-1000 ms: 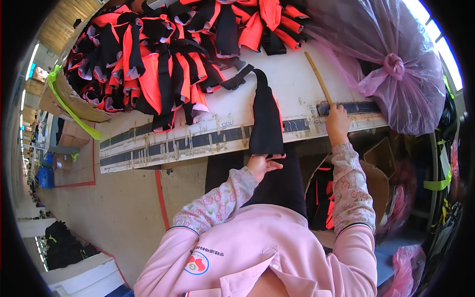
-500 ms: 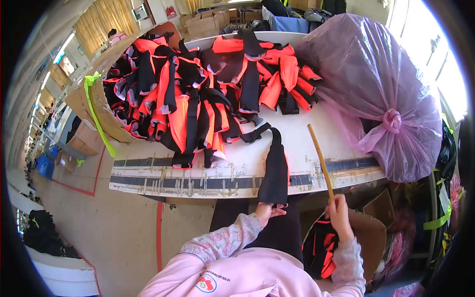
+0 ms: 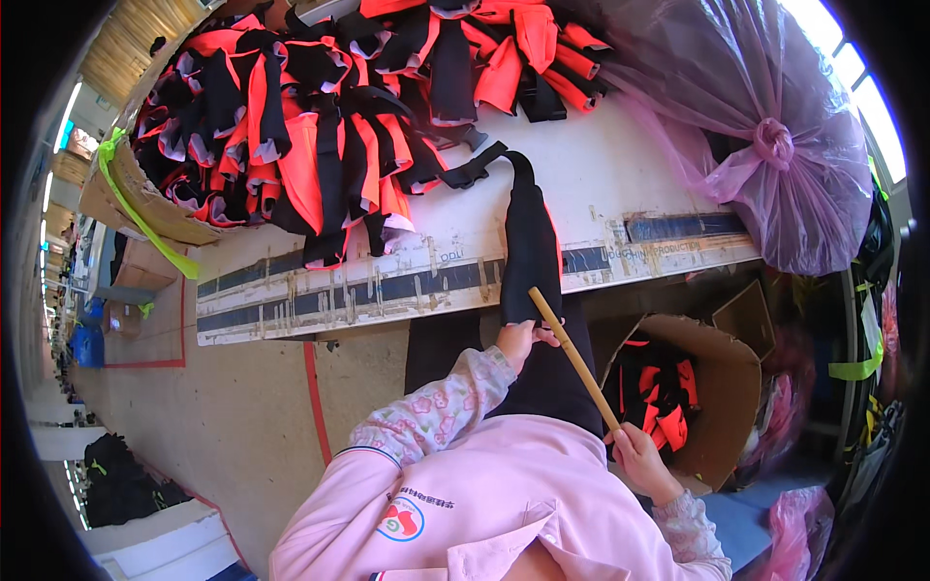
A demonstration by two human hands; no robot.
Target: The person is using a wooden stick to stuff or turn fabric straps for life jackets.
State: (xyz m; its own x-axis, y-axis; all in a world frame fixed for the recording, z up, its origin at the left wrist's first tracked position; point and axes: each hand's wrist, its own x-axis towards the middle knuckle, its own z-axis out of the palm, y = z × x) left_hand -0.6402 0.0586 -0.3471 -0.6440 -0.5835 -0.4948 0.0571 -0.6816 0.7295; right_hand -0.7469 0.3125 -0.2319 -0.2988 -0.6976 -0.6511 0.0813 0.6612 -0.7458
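Observation:
A long black fabric piece (image 3: 528, 242) with an orange edge hangs over the table's near edge. Its far end narrows to a strap lying toward the pile. My left hand (image 3: 523, 341) is closed on the near end of this piece. In my right hand (image 3: 639, 460), gripped by its lower end, is a slim wooden stick (image 3: 578, 361). The stick slants up to the left, and its tip appears in front of the black fabric close to my left fingers; whether they touch, I cannot tell.
A heap of black and orange fabric pieces (image 3: 300, 169) spills from a cardboard box (image 3: 107, 189) onto the white table (image 3: 620, 165). A knotted purple plastic bag (image 3: 751, 87) stands at the right. Below it, an open carton (image 3: 727, 426) holds similar pieces.
The stick has swung left from beside the fabric to its near end, and my right hand has come lower. My left hand still grips the fabric. The whole view has tilted down.

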